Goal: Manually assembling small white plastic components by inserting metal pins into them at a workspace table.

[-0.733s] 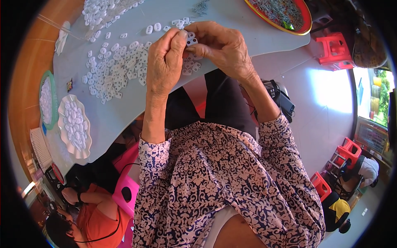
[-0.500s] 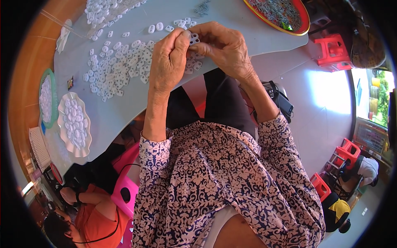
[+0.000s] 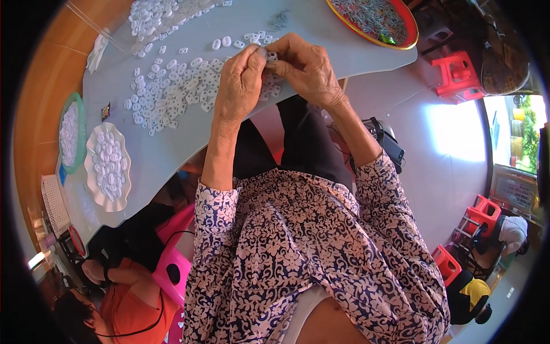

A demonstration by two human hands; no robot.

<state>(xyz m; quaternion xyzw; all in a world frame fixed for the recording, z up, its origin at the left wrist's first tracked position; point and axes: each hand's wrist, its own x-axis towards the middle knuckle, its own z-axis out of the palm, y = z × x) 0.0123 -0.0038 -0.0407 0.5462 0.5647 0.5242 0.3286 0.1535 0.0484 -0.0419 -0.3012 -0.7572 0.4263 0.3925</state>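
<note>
Above the table's near edge, my left hand (image 3: pixel 240 83) and my right hand (image 3: pixel 306 69) meet fingertip to fingertip. Pinched between them is a small white plastic piece with a dark hole (image 3: pixel 272 56), mostly covered by the fingers. Both hands are closed, thumbs against forefingers. Below and left of them spreads a loose heap of similar small white pieces (image 3: pixel 172 94), some oval, some with two holes. A few more white pieces (image 3: pixel 221 43) lie just beyond my left hand.
At the left stand a scalloped dish (image 3: pixel 91 178) and a green basket (image 3: pixel 81 123), both holding white pieces. A red tray (image 3: pixel 413 31) of thin metal parts is at far right, with a small metal pile (image 3: pixel 279 19) nearer the middle. A person in orange (image 3: pixel 134 304) sits lower left.
The white piece between my fingertips shows less of itself now, with fewer holes visible. My hands stay together in nearly the same place, while the table has shifted slightly in view.
</note>
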